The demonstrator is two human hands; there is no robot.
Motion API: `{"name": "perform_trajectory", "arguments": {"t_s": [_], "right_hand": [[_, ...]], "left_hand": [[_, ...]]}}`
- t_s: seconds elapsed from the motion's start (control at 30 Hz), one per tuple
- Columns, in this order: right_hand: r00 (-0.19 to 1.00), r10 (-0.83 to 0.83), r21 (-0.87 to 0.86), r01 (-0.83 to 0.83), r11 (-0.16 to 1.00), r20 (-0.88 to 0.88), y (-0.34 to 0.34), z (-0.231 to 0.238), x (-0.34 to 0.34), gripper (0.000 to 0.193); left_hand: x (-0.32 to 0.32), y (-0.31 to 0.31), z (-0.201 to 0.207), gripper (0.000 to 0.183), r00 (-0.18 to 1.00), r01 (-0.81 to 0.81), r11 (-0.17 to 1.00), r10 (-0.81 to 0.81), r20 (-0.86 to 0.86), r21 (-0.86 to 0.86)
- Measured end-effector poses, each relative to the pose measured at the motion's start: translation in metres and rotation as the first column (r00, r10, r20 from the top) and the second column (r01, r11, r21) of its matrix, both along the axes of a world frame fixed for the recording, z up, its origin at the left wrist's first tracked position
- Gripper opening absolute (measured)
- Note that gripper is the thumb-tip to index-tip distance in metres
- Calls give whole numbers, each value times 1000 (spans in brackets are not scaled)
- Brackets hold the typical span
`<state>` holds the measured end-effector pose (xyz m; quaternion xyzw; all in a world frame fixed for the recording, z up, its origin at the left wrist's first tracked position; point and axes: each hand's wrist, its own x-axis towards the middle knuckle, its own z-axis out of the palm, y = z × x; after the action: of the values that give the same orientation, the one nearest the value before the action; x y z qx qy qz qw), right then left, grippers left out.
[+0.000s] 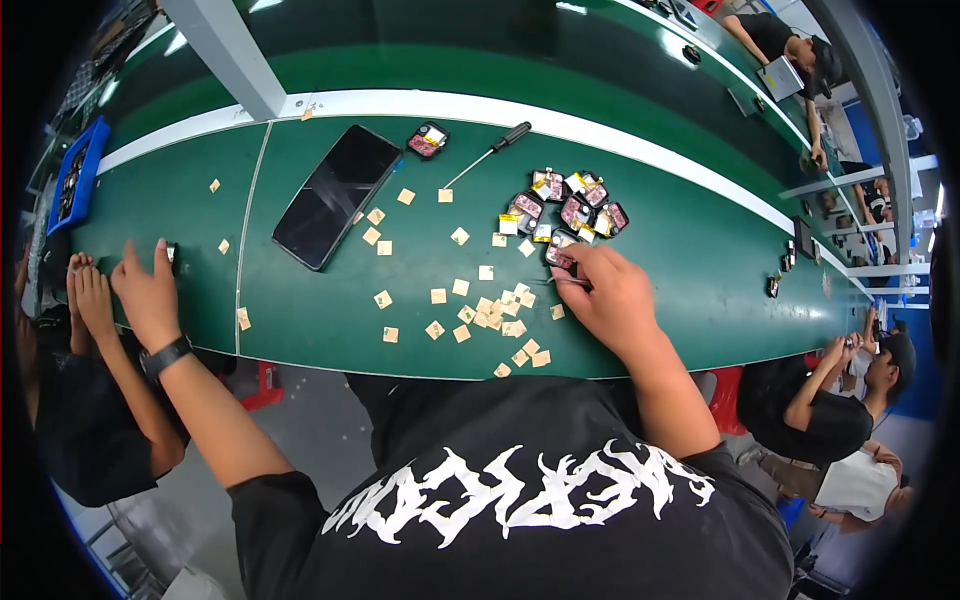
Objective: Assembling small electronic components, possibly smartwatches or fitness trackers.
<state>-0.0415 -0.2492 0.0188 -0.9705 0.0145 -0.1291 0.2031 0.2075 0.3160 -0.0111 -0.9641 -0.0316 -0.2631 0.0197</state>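
My left hand [148, 300] reaches out to the far left with thumb and fingers apart. Just beyond its thumb is a small dark and silvery piece [171, 254], too small to name; I see no grip on it. A thin metal tool [566, 280] sticks out from the pinched fingers of my right hand [618, 300]; most of it is hidden. Right by those fingertips lies a small black case [560, 256] with electronic parts inside, at the near end of a cluster of similar cases [577, 212]. Many small beige square pads [489, 312] are scattered on the table left of my right hand.
The green tabletop [330, 320] carries a black phone [337, 197], a screwdriver [490, 152] and a separate black case [428, 140]. A blue tray [76, 178] stands at the far left. A co-worker's hands [92, 295] are close to my left hand. A white post [228, 55] rises behind.
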Motion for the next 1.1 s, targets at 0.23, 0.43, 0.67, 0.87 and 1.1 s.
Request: {"name": "perform_trajectory", "arguments": {"t_s": [0.23,0.43,0.67,0.87,1.1], "right_hand": [[991,-78,62,84,994,-107,-2,4,8,30],[972,144,330,-76,941,-184,29,39,0,27],[949,300,566,-197,801,-95,40,45,-11,27],[973,232,606,-197,771,21,36,29,-19,34],[942,129,796,181,578,-309,48,45,-23,21]], "left_hand": [[-136,-244,42,29,771,386,239,-614,168,-891],[-207,-324,27,58,359,-534,-353,-917,173,-768],[-202,-321,20,36,364,-685,-398,-913,187,-611],[-200,-317,20,30,408,-620,-367,-906,114,-694],[-203,-320,22,39,437,-451,-317,-894,103,-834]]}}
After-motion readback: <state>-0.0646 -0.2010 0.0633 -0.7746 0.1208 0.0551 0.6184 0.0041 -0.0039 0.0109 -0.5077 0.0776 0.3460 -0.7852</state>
